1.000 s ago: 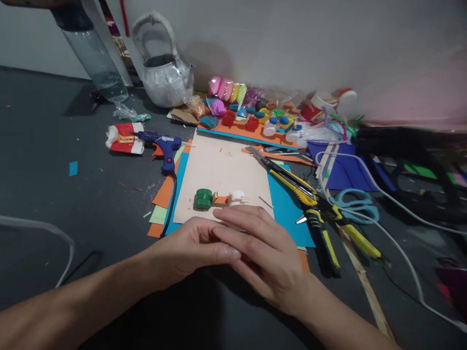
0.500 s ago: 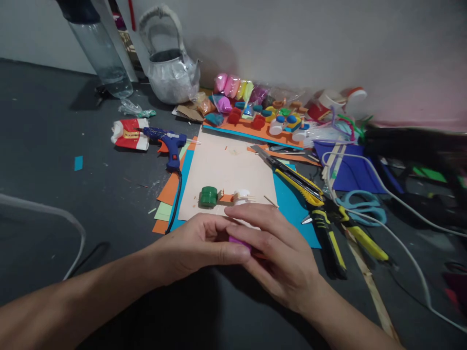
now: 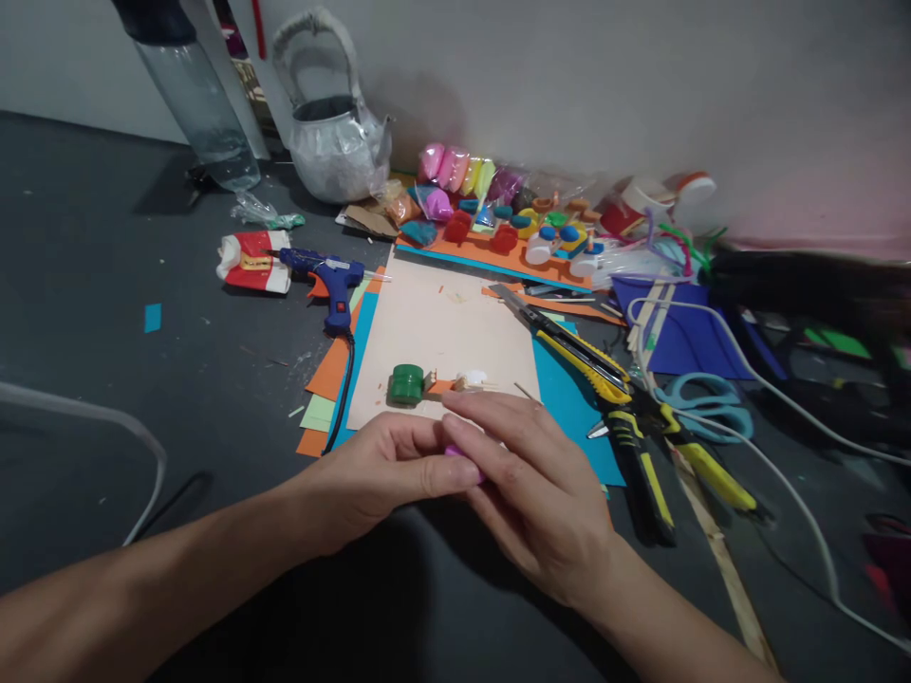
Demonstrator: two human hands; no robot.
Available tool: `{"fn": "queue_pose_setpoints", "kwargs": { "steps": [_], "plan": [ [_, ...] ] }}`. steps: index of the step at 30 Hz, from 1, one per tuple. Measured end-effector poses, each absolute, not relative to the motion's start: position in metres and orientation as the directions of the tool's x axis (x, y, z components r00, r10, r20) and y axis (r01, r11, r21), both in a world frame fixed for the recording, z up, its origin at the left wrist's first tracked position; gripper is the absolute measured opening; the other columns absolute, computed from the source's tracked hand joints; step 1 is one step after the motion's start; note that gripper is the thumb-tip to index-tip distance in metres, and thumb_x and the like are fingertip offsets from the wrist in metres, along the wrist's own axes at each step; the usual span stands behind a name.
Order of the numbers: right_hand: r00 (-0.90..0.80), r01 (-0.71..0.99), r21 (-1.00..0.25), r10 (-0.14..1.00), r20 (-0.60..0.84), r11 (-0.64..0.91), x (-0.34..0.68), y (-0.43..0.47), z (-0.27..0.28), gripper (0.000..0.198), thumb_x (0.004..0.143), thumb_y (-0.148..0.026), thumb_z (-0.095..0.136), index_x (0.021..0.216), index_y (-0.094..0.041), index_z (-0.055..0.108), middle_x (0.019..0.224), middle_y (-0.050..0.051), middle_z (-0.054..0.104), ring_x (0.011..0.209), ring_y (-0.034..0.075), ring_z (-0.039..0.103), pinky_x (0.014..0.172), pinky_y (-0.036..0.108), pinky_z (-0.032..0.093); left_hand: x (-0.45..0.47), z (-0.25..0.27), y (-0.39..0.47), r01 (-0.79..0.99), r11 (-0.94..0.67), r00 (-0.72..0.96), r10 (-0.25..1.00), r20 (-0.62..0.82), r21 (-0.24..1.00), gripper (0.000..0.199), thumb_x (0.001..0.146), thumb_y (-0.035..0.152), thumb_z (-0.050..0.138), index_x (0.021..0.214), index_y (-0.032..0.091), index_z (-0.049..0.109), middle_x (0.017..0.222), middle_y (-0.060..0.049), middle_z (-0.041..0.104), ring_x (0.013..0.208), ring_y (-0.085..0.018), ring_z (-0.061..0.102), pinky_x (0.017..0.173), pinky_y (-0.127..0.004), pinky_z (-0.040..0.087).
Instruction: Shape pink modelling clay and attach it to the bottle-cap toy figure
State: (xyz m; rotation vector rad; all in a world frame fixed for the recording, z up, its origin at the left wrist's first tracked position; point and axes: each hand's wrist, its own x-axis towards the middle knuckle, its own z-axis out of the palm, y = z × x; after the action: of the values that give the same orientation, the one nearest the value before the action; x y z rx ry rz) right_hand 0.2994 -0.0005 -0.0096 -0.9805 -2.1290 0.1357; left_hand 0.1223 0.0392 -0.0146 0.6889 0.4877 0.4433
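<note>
I see the dark desk (image 3: 92, 285) carrying a spread of craft material against a pale wall. A beige sheet (image 3: 441, 332) lies on top of blue and orange paper sheets (image 3: 569, 398) at the middle of the desk. My left hand (image 3: 370, 479) and right hand (image 3: 541, 484) meet at the near edge of that sheet. The fingers of both hands are pressed together around a small purple piece (image 3: 459, 452), which shows only as a sliver between the left thumb and the right fingers; its shape cannot be told. A silver kettle (image 3: 331, 142) and a clear bottle (image 3: 199, 104) stand at the far left. A blue glue gun (image 3: 324, 275) lies left of the sheets, beside a red-and-white packet (image 3: 252, 261) whose print is too blurred to read. A yellow utility knife (image 3: 576, 356) and yellow-handled pliers (image 3: 641, 465) lie to the right. A green cap (image 3: 407, 384) sits on the beige sheet, just beyond my hands.
</note>
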Motion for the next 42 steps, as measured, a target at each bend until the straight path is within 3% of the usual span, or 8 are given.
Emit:
{"fn": "queue_pose_setpoints", "kwargs": {
  "steps": [6, 16, 28, 42],
  "plan": [
    [-0.411, 0.599, -0.38, 0.678, 0.609, 0.705, 0.298, -0.001, -0.01, 0.038, 0.09, -0.012, 0.06, 0.127, -0.01, 0.059, 0.125, 0.02, 0.067, 0.122, 0.026, 0.061, 0.097, 0.047, 0.056, 0.122, -0.016, 0.039, -0.246, 0.689, 0.785, 0.554, -0.277, 0.681, 0.011, 0.081, 0.027, 0.076, 0.085, 0.017, 0.077, 0.083, -0.002, 0.078, 0.08, -0.013, 0.069, 0.082, -0.024, 0.05],
    [-0.384, 0.543, -0.481, 0.713, 0.587, 0.688, 0.302, -0.001, -0.005, 0.029, 0.091, -0.016, 0.06, 0.119, -0.02, 0.061, 0.124, 0.015, 0.068, 0.115, 0.025, 0.066, 0.094, 0.046, 0.056, 0.121, -0.005, 0.04, -0.17, 0.599, 0.733, 0.607, -0.306, 0.783, 0.006, 0.079, 0.021, 0.076, 0.083, 0.017, 0.079, 0.087, -0.003, 0.078, 0.088, -0.019, 0.071, 0.083, -0.027, 0.052],
    [-0.39, 0.525, -0.497, 0.715, 0.58, 0.69, 0.3, -0.001, -0.009, 0.029, 0.09, -0.015, 0.06, 0.118, -0.019, 0.058, 0.122, 0.014, 0.068, 0.113, 0.024, 0.066, 0.094, 0.043, 0.056, 0.123, -0.006, 0.038, -0.199, 0.679, 0.788, 0.539, -0.297, 0.706, 0.007, 0.08, 0.022, 0.076, 0.083, 0.017, 0.079, 0.083, -0.003, 0.078, 0.084, -0.015, 0.07, 0.082, -0.023, 0.051],
    [-0.395, 0.462, -0.539, 0.708, 0.585, 0.704, 0.299, 0.0, -0.008, 0.025, 0.088, -0.011, 0.061, 0.113, -0.015, 0.063, 0.119, 0.014, 0.069, 0.113, 0.022, 0.065, 0.096, 0.041, 0.055, 0.122, -0.007, 0.041, -0.17, 0.696, 0.806, 0.506, -0.308, 0.698, 0.005, 0.078, 0.019, 0.076, 0.081, 0.018, 0.081, 0.083, -0.002, 0.078, 0.083, -0.012, 0.069, 0.083, -0.021, 0.05]
  ]
}}
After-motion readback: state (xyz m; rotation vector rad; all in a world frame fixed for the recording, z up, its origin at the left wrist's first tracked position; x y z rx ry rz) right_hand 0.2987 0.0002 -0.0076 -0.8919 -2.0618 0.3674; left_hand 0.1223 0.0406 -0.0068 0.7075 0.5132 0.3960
